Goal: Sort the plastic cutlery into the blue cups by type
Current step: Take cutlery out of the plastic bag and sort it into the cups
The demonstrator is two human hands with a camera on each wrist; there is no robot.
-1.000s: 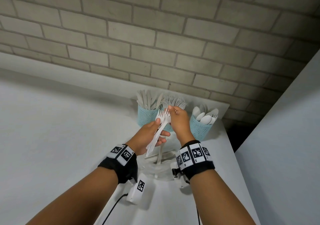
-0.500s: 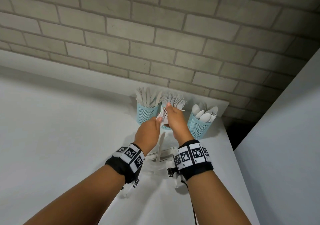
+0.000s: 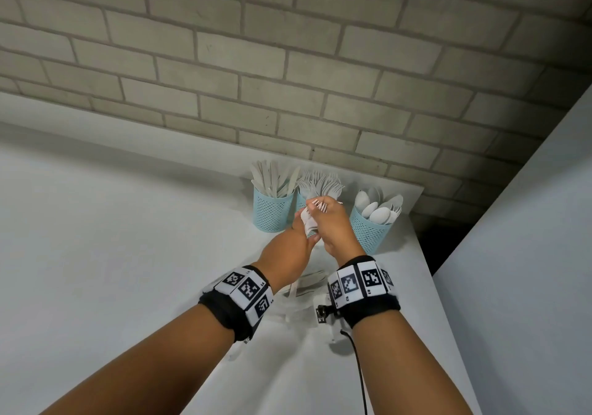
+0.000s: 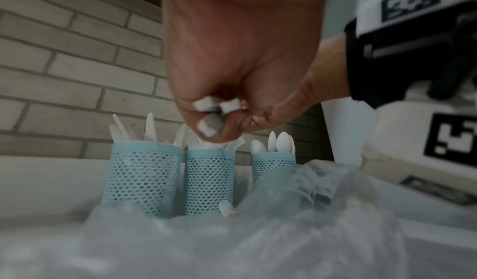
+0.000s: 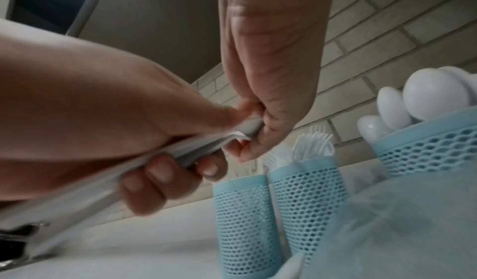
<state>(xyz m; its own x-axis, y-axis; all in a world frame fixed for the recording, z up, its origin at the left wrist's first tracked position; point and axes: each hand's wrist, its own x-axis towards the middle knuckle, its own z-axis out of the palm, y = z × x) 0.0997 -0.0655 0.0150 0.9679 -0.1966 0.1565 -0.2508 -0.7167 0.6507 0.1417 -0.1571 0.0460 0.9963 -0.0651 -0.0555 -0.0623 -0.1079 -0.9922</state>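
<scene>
Three blue mesh cups stand by the brick wall: the left cup (image 3: pixel 272 213) holds knives, the middle cup (image 3: pixel 300 201) forks, the right cup (image 3: pixel 368 235) spoons. My left hand (image 3: pixel 312 237) grips a bundle of white forks (image 3: pixel 308 222) by the handles, just in front of the middle cup. My right hand (image 3: pixel 323 209) pinches the same bundle at the tine end. The handle ends (image 4: pixel 211 112) poke out of my left fist. In the right wrist view the bundle (image 5: pixel 154 157) runs from my left hand up into my right hand (image 5: pixel 254 138).
A clear plastic bag (image 3: pixel 304 289) with some cutlery lies on the white table under my wrists, also filling the foreground as the bag (image 4: pixel 284 232). The table's right edge (image 3: pixel 429 286) is close to the spoon cup. A white panel stands at right.
Both hands moved forward toward the cups with the fork bundle. My left hand turned over, and the bundle now stands steeper, close to the middle cup.
</scene>
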